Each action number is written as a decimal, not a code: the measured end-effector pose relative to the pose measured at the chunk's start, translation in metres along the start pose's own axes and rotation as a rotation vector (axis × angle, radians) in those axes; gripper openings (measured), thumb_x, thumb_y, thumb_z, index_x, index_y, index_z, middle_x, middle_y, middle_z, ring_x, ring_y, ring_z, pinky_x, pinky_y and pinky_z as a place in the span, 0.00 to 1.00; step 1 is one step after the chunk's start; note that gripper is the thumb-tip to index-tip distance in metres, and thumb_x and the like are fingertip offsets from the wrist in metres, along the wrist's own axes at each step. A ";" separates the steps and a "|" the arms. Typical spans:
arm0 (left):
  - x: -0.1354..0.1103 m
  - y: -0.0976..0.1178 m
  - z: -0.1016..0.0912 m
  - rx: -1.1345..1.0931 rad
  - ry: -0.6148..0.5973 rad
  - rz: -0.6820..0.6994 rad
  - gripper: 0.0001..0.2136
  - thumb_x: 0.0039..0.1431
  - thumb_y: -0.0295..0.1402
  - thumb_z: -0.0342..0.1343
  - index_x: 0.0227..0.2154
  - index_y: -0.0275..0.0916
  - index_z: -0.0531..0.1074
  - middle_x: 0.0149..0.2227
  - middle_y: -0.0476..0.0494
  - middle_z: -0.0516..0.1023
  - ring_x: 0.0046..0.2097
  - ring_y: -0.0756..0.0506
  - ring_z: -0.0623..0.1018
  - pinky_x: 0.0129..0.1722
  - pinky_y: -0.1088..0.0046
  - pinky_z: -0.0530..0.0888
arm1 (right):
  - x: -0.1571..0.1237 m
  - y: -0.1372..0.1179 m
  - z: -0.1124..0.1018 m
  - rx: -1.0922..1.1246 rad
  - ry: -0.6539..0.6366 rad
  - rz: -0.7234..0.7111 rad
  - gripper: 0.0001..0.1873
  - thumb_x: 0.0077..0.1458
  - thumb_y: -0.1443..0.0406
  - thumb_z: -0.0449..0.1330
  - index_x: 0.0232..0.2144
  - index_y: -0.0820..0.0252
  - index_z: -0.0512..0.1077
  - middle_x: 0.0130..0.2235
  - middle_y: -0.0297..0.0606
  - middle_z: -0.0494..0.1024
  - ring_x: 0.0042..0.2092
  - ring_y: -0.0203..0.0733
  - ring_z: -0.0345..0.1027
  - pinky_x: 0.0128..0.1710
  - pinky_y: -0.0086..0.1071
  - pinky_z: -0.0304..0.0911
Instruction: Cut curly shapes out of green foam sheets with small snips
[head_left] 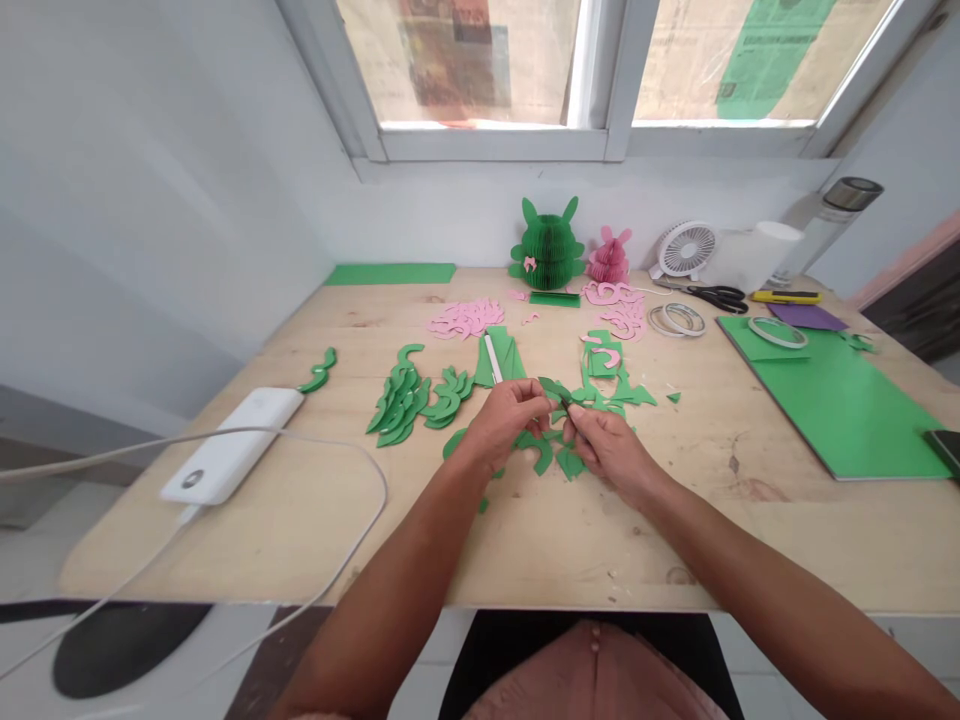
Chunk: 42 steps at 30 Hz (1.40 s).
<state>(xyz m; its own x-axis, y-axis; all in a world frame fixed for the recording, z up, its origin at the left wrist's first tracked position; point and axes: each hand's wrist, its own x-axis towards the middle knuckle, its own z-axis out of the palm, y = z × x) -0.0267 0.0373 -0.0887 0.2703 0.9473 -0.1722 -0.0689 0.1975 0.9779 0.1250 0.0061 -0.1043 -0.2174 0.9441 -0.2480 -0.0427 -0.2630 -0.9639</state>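
Both my hands meet over the middle of the table, around a small green paper piece [553, 388]. My left hand [506, 425] pinches it, fingers closed. On the other side, the closed fingers of my right hand [607, 445] grip its lower end, where a dark narrow part shows that I cannot make out clearly. Green paper scraps [571, 463] lie beneath and around the hands. Left of them is a pile of curved green cutouts [401, 400], with a smaller pile [448, 397] beside it. A white pen [493, 358] rests on green paper just beyond my left hand.
A green honeycomb paper figure [551, 250] and a pink one [609, 258] stand at the back. Pink cutouts [469, 318], tape rolls [683, 319], scissors [716, 296] and a cutter [786, 296] lie about. A cabled white power bank [232, 445] is left, green sheets [847, 410] right.
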 end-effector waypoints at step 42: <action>-0.001 0.005 -0.003 -0.026 -0.024 -0.046 0.06 0.41 0.30 0.58 0.17 0.37 0.66 0.16 0.50 0.68 0.21 0.52 0.67 0.23 0.75 0.64 | 0.000 -0.004 -0.001 -0.141 -0.003 -0.078 0.25 0.51 0.45 0.54 0.20 0.60 0.66 0.12 0.23 0.53 0.15 0.29 0.42 0.15 0.26 0.38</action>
<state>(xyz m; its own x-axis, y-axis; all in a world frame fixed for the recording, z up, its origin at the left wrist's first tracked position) -0.0300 0.0379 -0.0843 0.2969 0.9307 -0.2137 -0.0807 0.2475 0.9655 0.1262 0.0074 -0.1002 -0.2212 0.9600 -0.1714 0.0781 -0.1577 -0.9844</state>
